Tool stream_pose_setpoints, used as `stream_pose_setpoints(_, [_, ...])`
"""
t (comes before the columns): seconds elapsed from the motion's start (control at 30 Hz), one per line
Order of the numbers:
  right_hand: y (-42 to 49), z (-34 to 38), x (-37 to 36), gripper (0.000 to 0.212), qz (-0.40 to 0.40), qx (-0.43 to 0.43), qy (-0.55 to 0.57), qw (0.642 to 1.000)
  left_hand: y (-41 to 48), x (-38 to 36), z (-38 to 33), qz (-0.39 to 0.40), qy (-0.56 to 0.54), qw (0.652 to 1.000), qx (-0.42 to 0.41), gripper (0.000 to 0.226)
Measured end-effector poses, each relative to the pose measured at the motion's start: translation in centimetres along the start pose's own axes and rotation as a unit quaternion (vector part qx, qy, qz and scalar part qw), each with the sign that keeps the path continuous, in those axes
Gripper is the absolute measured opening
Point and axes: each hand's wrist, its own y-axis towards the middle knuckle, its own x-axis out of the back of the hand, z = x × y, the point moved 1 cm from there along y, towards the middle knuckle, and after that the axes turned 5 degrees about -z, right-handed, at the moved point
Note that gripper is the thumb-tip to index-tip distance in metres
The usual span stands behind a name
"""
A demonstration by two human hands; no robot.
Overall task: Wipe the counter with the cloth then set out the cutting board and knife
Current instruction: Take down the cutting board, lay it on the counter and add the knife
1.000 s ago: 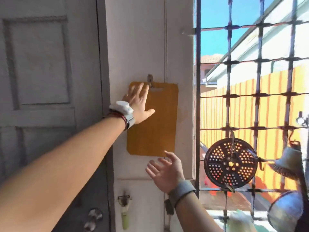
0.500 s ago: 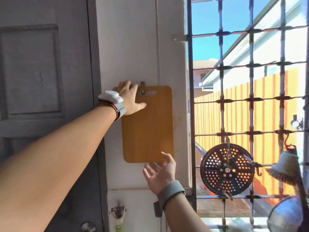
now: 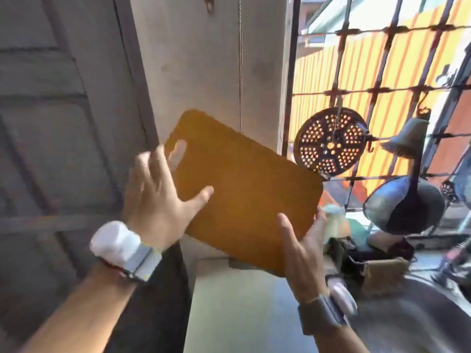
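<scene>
Swinging clear of the wall now: the cutting board [image 3: 244,197], flat on its hook [image 3: 209,3] half a sec ago, is carried tilted in mid-air, handle slot up-left, w/ the hook left bare above. It's pinched at the slot end by the left hand [image 3: 158,200], thumb on the face, fingers behind. The lower corner is clasped by the right hand [image 3: 303,248], thumb over the front. Board step judged half done: off the wall, not yet set on the counter [image 3: 237,314] below. Knife and cloth aren't seen; view's blurred.
</scene>
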Motion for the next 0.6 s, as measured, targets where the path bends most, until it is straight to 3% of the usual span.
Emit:
stream_pose_setpoints(0.07, [-5.3,-4.8,3.7,0.088,0.026,-0.027,-0.117,0.992,-10.7,-2.6,3.0,0.142,-0.052,0.975,0.161,0.109])
stream_pose_setpoints(0.13, [-9.9,-10.0,7.9,0.079,0.049,-0.09,-0.272,0.957,-21.0,-4.6,4.6,0.282,-0.041,0.921,0.266,0.109])
stream_pose_setpoints(0.23, [-13.7,-15.0,11.5,0.081,0.095,-0.156,-0.424,0.887,-29.8,-5.5,5.6,0.376,-0.027,0.866,0.329,0.107])
stream_pose_setpoints(0.33, [-16.7,-18.7,14.6,0.089,0.129,-0.187,-0.503,0.834,-35.3,-5.5,6.6,0.43,-0.026,0.828,0.359,0.1])
stream_pose_setpoints(0.6, [-17.5,-21.6,15.1,0.086,0.138,-0.156,-0.558,0.803,-38.2,-6.7,7.5,0.464,0.021,0.824,0.324,0.095])
